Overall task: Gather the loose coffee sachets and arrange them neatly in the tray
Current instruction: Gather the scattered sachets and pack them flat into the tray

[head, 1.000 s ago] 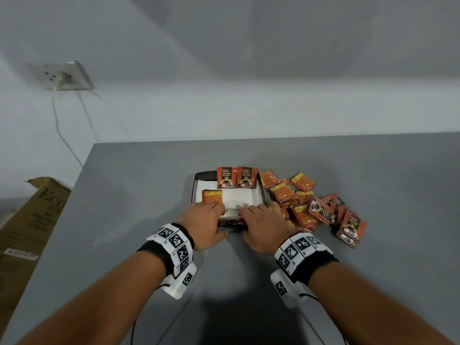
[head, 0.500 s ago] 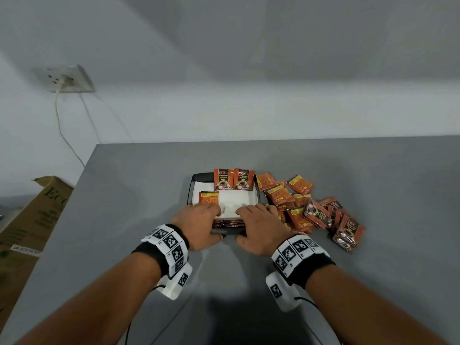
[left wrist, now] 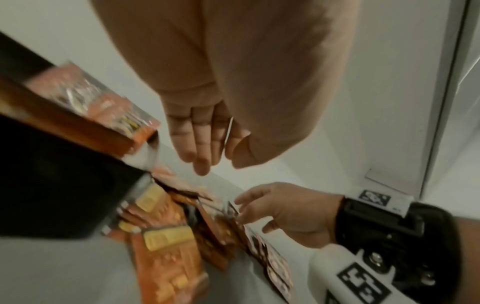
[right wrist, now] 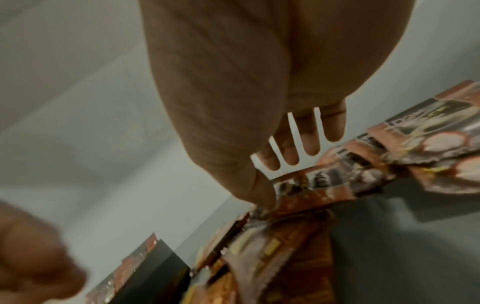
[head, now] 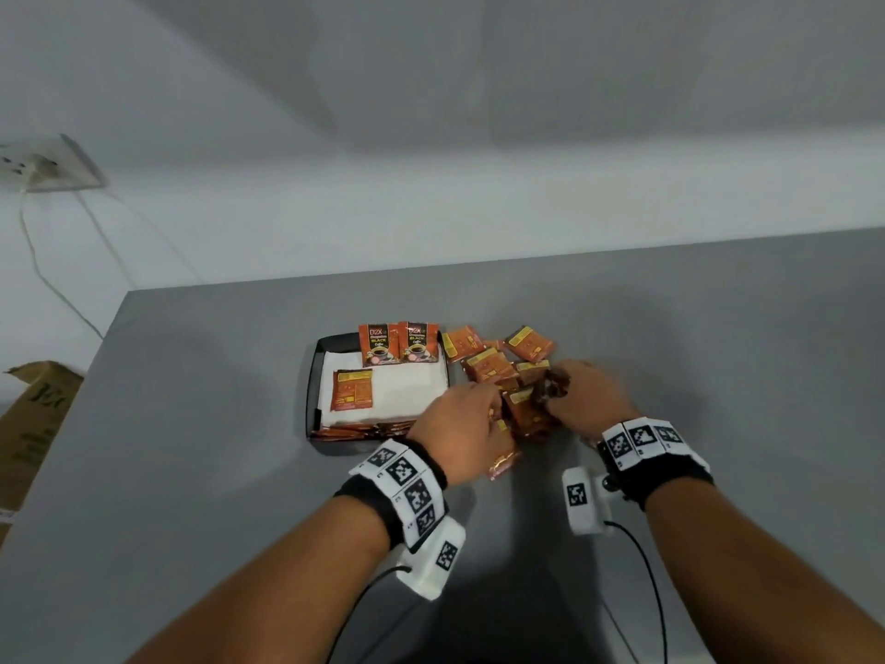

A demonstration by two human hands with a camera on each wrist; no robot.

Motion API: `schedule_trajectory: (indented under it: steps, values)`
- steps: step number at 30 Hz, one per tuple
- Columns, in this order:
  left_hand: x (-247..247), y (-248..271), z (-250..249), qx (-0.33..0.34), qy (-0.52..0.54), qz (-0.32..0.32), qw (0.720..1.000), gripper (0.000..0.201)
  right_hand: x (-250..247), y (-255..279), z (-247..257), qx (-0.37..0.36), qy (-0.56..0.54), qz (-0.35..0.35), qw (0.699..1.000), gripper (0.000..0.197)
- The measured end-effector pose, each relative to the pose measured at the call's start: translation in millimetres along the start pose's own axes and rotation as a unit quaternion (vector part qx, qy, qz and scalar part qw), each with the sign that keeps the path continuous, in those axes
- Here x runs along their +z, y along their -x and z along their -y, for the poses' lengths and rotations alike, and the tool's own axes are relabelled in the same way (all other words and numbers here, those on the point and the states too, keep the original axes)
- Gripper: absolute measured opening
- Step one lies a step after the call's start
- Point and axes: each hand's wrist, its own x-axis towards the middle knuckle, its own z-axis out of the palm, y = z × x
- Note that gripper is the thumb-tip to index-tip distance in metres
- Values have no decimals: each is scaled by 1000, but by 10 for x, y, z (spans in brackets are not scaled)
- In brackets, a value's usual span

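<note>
A black tray (head: pixel 312 390) lined with white paper holds two orange coffee sachets (head: pixel 398 343) standing at its back, one lying flat (head: pixel 353 388) and a row along its front. Right of the tray is the pile of loose sachets (head: pixel 493 366). My left hand (head: pixel 462 424) is over the pile's near left side, fingers straight (left wrist: pixel 197 144) above the sachets (left wrist: pixel 166 246). My right hand (head: pixel 586 395) is at the pile's right side, fingers spread and straight (right wrist: pixel 309 135), its thumb touching a sachet's edge (right wrist: pixel 311 181). Neither hand clearly grips anything.
The grey table (head: pixel 191 472) ends at its left edge beside a cardboard box (head: pixel 33 424). A white wall with a socket (head: pixel 48 165) and cable stands behind. One sachet (head: pixel 503 462) lies near my left wrist.
Both hands have left the tray's front edge and moved right onto the loose pile. The pile's right-hand sachets now sit bunched closer to the tray.
</note>
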Motion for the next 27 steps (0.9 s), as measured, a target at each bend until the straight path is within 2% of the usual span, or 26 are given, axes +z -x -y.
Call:
schedule_trajectory:
  steps: [2,6,8,11,14,17,19,23,25,27]
  values:
    - [237,-150,-121,-26,-21,42,999,25,52,31,-23,-7,9,5,1000,54]
    - [650,-298,-170,-72,-103,60,990,44,107,72,-65,-15,-20,-49,998,52]
    - [777,-309,-165,-88,-138,47,985,56,125,113,-101,-25,-20,-63,998,49]
    - [869,-299,-156,-104,-139,5,985,59,146,160,-174,-43,15,-60,997,46]
    - [883,-258,-163,-116,-136,-11,984,60,46,210,-186,-52,-36,-47,997,28]
    - [861,-199,-183,-118,-97,2,988,57,-55,60,-230,-33,-175,-30,984,16]
    - [838,-166,-184,-119,-41,14,992,57,-108,-64,-258,-27,-210,-37,977,14]
    - [728,-128,-162,-122,8,1,993,55,-72,-122,-217,-32,-92,25,995,25]
    - [623,-123,-163,-105,3,-6,994,40,18,-118,-220,-20,-36,33,999,45]
    - [479,-139,-234,-84,2,-20,996,16,86,-109,-222,2,-15,20,1000,58]
